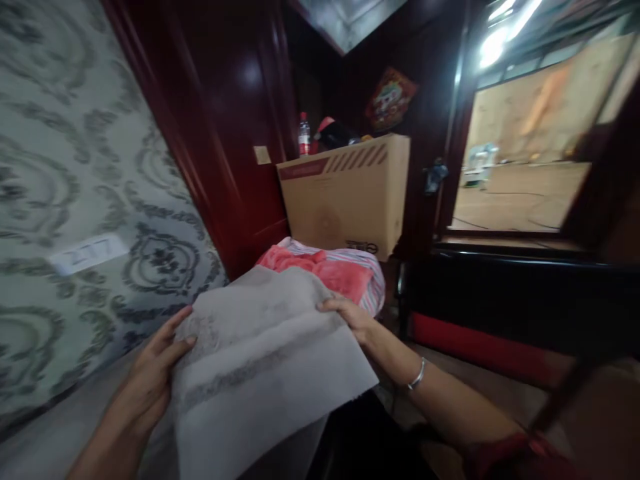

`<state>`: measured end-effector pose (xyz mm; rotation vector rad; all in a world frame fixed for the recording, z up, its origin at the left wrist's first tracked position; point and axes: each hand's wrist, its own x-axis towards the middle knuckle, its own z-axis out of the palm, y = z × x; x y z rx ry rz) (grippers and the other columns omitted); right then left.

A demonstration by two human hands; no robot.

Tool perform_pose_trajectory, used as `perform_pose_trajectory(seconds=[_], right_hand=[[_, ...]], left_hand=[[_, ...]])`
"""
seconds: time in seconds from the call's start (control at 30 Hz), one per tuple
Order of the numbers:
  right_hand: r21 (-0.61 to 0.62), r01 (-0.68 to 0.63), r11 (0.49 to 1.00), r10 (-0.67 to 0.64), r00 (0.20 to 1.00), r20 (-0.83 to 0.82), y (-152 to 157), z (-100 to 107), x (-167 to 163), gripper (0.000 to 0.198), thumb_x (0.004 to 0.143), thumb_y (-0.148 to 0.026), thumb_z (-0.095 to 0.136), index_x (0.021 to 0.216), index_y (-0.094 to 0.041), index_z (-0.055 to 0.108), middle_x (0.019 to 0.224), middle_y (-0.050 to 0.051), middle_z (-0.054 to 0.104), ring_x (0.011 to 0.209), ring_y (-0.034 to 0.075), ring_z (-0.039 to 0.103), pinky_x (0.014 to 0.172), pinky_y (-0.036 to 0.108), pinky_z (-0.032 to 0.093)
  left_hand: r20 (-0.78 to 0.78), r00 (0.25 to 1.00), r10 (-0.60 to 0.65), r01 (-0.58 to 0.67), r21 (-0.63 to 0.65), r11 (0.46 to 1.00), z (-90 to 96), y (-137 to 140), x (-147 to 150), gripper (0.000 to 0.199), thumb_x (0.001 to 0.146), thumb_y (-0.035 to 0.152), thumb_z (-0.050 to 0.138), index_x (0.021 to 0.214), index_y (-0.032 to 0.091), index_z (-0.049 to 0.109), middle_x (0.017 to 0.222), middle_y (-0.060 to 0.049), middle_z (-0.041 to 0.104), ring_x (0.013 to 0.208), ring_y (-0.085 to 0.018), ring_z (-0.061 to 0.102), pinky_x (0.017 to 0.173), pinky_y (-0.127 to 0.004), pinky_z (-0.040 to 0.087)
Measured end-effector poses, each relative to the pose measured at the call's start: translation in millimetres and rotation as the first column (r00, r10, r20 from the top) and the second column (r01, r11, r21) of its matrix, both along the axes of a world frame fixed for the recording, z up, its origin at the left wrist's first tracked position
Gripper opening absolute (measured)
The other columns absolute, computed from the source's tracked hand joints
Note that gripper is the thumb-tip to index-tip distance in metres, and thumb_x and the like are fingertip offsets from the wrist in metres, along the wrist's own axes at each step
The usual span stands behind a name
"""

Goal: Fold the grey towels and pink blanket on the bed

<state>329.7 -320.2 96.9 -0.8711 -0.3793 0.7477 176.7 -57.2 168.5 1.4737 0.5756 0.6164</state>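
Between my two hands is a large greyish-white sheet (270,333), thin like paper or cloth, with dark smudged bands across it. My left hand (150,373) grips its left edge, thumb on top and the other fingers partly behind. On the opposite edge my right hand (350,317) pinches the sheet, with a silver bangle on that wrist. The sheet bends a little along its middle and its lower part hangs toward me. Just beyond it lies a pink cloth (325,270) on a striped bundle (376,293).
A big cardboard box (345,193) stands behind the bundle, with a red-capped bottle (304,133) on or behind its top. Patterned wallpaper (165,260) bearing a number label (90,253) rises at left. A black bench-like piece (500,287) with a red strip is at right, below a window opening.
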Motion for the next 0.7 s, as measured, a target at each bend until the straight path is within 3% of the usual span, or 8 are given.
perform_pose_trajectory(seconds=[0.1, 0.2, 0.3, 0.37, 0.47, 0.57, 0.63, 0.7], right_hand=[[0.042, 0.161, 0.986, -0.164, 0.982, 0.095, -77, 27, 13, 0.057, 0.061, -0.013, 0.07, 0.116, -0.019, 0.057, 0.089, 0.004, 0.071, 0.065, 0.019, 0.066, 0.064, 0.032, 0.059], [0.066, 0.357, 0.932, -0.363, 0.907, 0.213, -155, 52, 19, 0.056, 0.064, -0.011, 0.069, 0.117, -0.022, 0.057, 0.095, 0.005, 0.071, 0.073, 0.021, 0.068, 0.067, 0.036, 0.06], [0.032, 0.55, 0.835, -0.534, 0.793, 0.293, -227, 72, 21, 0.054, 0.064, -0.011, 0.069, 0.116, -0.023, 0.059, 0.095, 0.005, 0.072, 0.069, 0.021, 0.067, 0.063, 0.036, 0.059], [-0.002, 0.685, 0.728, -0.648, 0.689, 0.325, -270, 78, 22, 0.05, 0.064, -0.012, 0.069, 0.113, -0.021, 0.061, 0.092, 0.006, 0.072, 0.063, 0.019, 0.065, 0.058, 0.034, 0.057], [-0.054, 0.832, 0.552, -0.775, 0.536, 0.335, -327, 71, 21, 0.051, 0.06, -0.012, 0.069, 0.11, -0.02, 0.062, 0.087, 0.005, 0.072, 0.058, 0.018, 0.064, 0.055, 0.031, 0.054], [-0.165, 0.902, 0.399, -0.856, 0.431, 0.285, -369, 45, 20, 0.053, 0.054, -0.012, 0.071, 0.105, -0.021, 0.062, 0.078, 0.003, 0.071, 0.052, 0.018, 0.062, 0.05, 0.029, 0.05], [-0.234, 0.914, 0.331, -0.893, 0.384, 0.235, -386, 25, 20, 0.047, 0.052, -0.012, 0.072, 0.097, -0.021, 0.062, 0.072, 0.003, 0.07, 0.049, 0.018, 0.06, 0.047, 0.028, 0.048], [-0.24, 0.921, 0.307, -0.909, 0.358, 0.211, -394, 11, 20, 0.042, 0.051, -0.012, 0.073, 0.09, -0.021, 0.062, 0.07, 0.003, 0.07, 0.05, 0.017, 0.061, 0.048, 0.026, 0.049]], left_hand=[[0.135, 0.967, -0.214, 0.218, -0.009, 0.976, 9.7, -51, 63, 0.064, 0.053, 0.014, 0.079, 0.116, 0.024, 0.069, 0.115, -0.003, 0.071, 0.087, -0.016, 0.067, 0.066, -0.018, 0.055], [0.254, 0.862, -0.439, 0.448, 0.025, 0.894, 18.3, -113, 124, 0.067, 0.056, 0.012, 0.076, 0.122, 0.022, 0.066, 0.121, -0.006, 0.068, 0.094, -0.018, 0.066, 0.076, -0.022, 0.055], [0.325, 0.733, -0.598, 0.614, 0.061, 0.787, 24.9, -179, 185, 0.069, 0.059, 0.011, 0.071, 0.127, 0.02, 0.062, 0.125, -0.007, 0.066, 0.105, -0.02, 0.064, 0.09, -0.029, 0.053], [0.347, 0.634, -0.691, 0.718, 0.07, 0.693, 24.8, -224, 222, 0.071, 0.06, 0.009, 0.066, 0.13, 0.02, 0.059, 0.127, -0.007, 0.065, 0.11, -0.021, 0.063, 0.097, -0.033, 0.05], [0.353, 0.53, -0.771, 0.795, 0.107, 0.596, 12.0, -293, 268, 0.074, 0.06, 0.007, 0.061, 0.133, 0.02, 0.056, 0.132, -0.005, 0.063, 0.116, -0.021, 0.061, 0.102, -0.033, 0.047], [0.255, 0.529, -0.809, 0.809, 0.135, 0.572, -16.2, -349, 294, 0.075, 0.06, 0.003, 0.055, 0.133, 0.019, 0.056, 0.133, -0.006, 0.063, 0.118, -0.019, 0.06, 0.102, -0.03, 0.046], [0.116, 0.57, -0.813, 0.797, 0.164, 0.582, -37.0, -373, 303, 0.075, 0.058, 0.001, 0.052, 0.131, 0.016, 0.057, 0.129, -0.008, 0.065, 0.115, -0.02, 0.061, 0.1, -0.031, 0.047], [0.032, 0.594, -0.804, 0.786, 0.189, 0.589, -52.7, -384, 307, 0.073, 0.058, 0.001, 0.052, 0.13, 0.012, 0.059, 0.126, -0.012, 0.066, 0.111, -0.022, 0.063, 0.097, -0.033, 0.049]])
